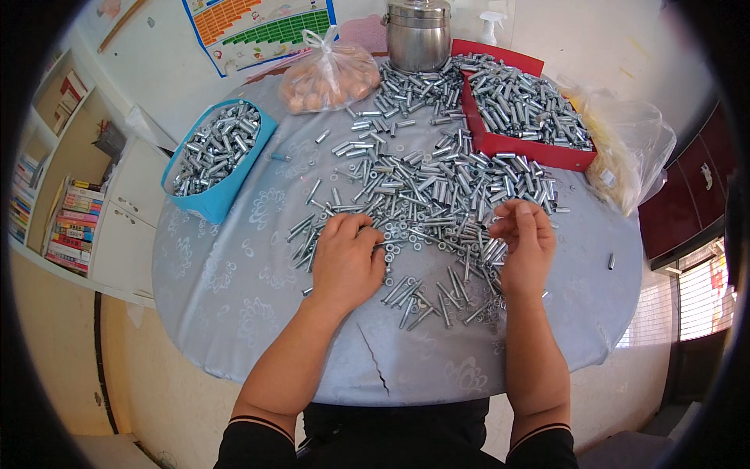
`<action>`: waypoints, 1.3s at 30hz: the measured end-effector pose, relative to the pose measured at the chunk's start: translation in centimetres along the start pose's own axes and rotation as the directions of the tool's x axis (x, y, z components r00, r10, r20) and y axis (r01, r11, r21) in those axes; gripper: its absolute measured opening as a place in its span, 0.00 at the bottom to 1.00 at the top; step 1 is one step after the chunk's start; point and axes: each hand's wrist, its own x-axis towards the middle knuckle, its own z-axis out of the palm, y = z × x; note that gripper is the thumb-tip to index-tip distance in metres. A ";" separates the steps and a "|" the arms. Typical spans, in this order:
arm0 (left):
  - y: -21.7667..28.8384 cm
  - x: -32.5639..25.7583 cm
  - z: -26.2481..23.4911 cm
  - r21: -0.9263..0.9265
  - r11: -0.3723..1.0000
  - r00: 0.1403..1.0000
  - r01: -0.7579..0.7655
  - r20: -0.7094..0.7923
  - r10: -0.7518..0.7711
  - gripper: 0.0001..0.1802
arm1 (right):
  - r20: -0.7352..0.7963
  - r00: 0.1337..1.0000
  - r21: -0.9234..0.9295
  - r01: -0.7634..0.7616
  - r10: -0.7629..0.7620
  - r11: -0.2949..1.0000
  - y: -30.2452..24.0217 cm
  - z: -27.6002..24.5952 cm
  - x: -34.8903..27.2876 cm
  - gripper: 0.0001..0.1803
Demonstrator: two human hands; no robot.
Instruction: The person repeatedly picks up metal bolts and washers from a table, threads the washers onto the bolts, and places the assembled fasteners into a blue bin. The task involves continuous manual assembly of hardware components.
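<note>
A wide heap of loose silver metal sleeves [437, 191], bolts [446, 309] and small nuts [397, 234] spreads over the table. My left hand [348, 262] rests at the heap's left edge, its fingers bent down among the pieces beside the nuts. What its fingertips hold is hidden. Over the right side of the heap, my right hand [527, 246] is raised a little with its fingers curled in toward the thumb. Anything between those fingers is too small to make out. Several long bolts lie loose between my forearms.
The round table has a grey patterned cloth [211, 305]. A blue bin [226, 191] of metal sleeves stands left, a red box [531, 152] of them back right. Behind are a bag of eggs [332, 74] and a steel pot [419, 39]; a clear plastic bag [633, 152] lies right.
</note>
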 end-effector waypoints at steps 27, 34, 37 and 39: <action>0.9 0.1 -0.4 -0.237 0.971 0.979 -0.034 -0.202 -0.015 0.07 | 0.288 0.951 -0.885 0.310 -0.115 0.348 1.5 -1.2 1.2 0.11; 1.7 0.0 -0.4 -0.483 0.874 0.985 0.054 -0.116 -0.125 0.07 | 0.228 0.973 -0.648 0.134 0.023 0.749 0.8 -0.4 0.7 0.09; 1.7 0.0 -0.1 -0.509 0.860 0.985 0.031 -0.129 -0.112 0.07 | 0.376 0.927 -0.504 0.222 -0.019 0.835 1.0 -0.2 0.0 0.09; 1.5 -0.2 0.0 -0.500 0.866 0.985 0.027 -0.133 -0.108 0.07 | 0.471 0.882 -0.498 0.287 -0.022 0.818 0.4 0.6 -0.5 0.10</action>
